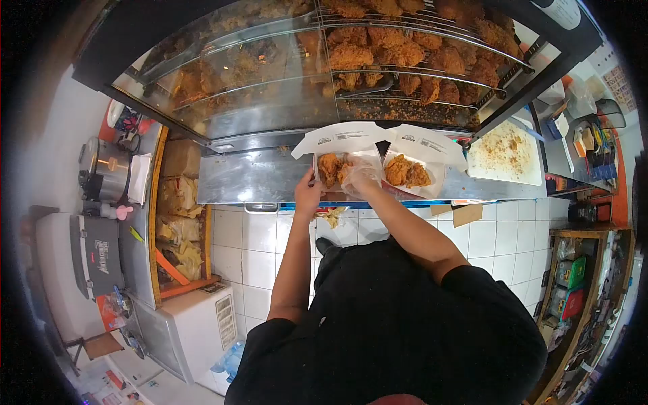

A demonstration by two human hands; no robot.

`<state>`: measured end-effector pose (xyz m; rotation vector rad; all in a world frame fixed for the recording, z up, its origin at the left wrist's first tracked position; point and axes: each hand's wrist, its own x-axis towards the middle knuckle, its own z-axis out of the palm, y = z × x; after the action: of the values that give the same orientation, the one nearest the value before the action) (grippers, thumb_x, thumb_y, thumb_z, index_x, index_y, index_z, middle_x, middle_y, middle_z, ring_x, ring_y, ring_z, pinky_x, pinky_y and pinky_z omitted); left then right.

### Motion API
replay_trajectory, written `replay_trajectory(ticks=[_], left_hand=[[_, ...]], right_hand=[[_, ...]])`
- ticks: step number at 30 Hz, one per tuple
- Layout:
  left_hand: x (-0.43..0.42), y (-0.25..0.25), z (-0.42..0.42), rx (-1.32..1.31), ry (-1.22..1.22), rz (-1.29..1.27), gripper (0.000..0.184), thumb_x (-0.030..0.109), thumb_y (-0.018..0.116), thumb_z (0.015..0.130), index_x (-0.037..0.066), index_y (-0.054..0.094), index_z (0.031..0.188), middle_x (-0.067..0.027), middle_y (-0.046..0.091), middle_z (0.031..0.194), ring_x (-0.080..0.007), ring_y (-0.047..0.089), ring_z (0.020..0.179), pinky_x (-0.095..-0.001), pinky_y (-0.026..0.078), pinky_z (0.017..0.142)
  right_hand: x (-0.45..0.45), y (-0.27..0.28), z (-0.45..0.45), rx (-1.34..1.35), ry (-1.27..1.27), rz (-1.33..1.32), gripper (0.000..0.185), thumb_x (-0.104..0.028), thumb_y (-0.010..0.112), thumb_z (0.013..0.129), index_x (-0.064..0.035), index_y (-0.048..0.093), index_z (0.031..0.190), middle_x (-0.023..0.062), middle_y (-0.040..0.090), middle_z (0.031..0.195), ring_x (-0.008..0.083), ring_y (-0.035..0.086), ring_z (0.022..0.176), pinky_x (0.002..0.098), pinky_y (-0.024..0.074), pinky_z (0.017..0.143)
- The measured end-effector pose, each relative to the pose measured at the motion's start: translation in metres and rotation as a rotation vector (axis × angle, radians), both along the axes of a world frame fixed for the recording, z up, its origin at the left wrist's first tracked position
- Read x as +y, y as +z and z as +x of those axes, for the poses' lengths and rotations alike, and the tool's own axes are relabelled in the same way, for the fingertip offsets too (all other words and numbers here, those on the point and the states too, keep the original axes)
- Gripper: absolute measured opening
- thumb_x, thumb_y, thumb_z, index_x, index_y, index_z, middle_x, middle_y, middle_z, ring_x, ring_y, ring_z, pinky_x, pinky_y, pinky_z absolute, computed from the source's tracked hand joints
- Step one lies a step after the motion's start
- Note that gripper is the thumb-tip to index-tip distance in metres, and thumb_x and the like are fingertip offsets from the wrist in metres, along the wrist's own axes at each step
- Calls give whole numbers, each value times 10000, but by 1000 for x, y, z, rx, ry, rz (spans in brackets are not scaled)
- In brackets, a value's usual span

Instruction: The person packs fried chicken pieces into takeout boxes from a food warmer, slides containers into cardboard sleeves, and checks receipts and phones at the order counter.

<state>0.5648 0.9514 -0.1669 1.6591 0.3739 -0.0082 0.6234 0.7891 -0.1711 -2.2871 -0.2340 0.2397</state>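
Two open white cardboard takeaway boxes stand side by side on the metal counter, lids folded back. My left hand [308, 192] grips the left wall of the left box [335, 140], its thumb side against the rim. Inside that box lies a piece of fried chicken [329, 169]. My right hand [362, 178], in a clear plastic glove, reaches into the same box with its fingers closed on a second chicken piece [345, 169], which they partly cover. More fried chicken [407, 173] fills the right box [432, 145], just beyond my right hand.
A glass display cabinet [270, 74] with racks of fried chicken [385, 47] rises behind the metal counter [250, 179]. A crumb-covered white cutting board [505, 154] lies at right. A rice cooker [104, 169] and wooden bin [182, 216] are at left, a shelf [584, 297] at right.
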Motion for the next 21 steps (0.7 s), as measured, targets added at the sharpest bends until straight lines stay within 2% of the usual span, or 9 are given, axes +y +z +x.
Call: replay_trajectory(ticks=[4,7,8,10,11,14,16,18,21], left_hand=[[3,-7,-4,4,-39,-55,471,57,537,864,15,485,1331,-129,624,1112,-185,636,876,-287,564,689],[-1,4,-15,-51,118,-94,456,79,541,891,3,471,1335,-118,604,1138,-172,615,918,-273,539,735],[0,3,-21,-37,116,-96,456,79,541,891,3,471,1335,-118,604,1138,-172,615,918,-273,539,735],[7,-4,-39,-92,183,-155,399,134,558,874,-9,531,1246,-79,613,1019,-134,576,849,-258,483,758],[9,-7,-47,-67,183,-156,399,134,558,874,-9,531,1246,-79,613,1019,-134,576,849,-258,483,758],[2,-9,-73,-44,242,50,289,85,537,900,-16,568,1168,-24,591,879,-82,512,766,-225,426,679],[-6,-23,-91,-58,232,135,271,78,536,896,-18,580,1145,-17,581,846,-80,501,739,-227,425,672],[-13,-43,-105,-38,178,297,226,62,537,888,-27,602,1085,-6,553,770,-75,472,690,-228,418,654],[-31,-91,-139,119,118,274,204,58,531,875,-30,619,1038,-76,642,846,-130,575,777,-266,463,726]], right_hand=[[-9,37,-14,181,74,-122,401,-32,527,845,-55,575,1243,96,651,944,162,613,817,250,484,723],[-24,45,-17,-80,-36,-192,360,-54,547,861,-62,597,1218,94,671,995,153,624,859,232,486,734],[-32,42,-10,-349,-66,-91,324,-86,559,872,-67,614,1191,106,674,1025,141,621,904,235,489,764],[-45,80,-10,-304,-184,371,282,-167,568,892,-92,637,1156,122,664,1090,156,611,990,276,488,847],[-52,133,-9,17,-276,721,277,-216,567,903,-112,642,1148,127,652,1125,182,605,1030,313,486,900],[-78,129,62,-696,-116,-86,306,-261,479,910,-87,663,1082,86,673,1049,214,608,1034,360,454,925],[-82,142,84,-829,-40,-441,252,-212,527,858,-112,687,1025,96,668,1073,236,588,1060,375,434,954],[-73,159,102,-637,-58,-393,230,-178,592,798,-136,692,1000,110,663,1087,271,568,1086,410,420,980],[-65,145,171,-625,38,-578,301,-246,464,915,-41,683,890,152,656,862,262,586,786,442,497,804]])
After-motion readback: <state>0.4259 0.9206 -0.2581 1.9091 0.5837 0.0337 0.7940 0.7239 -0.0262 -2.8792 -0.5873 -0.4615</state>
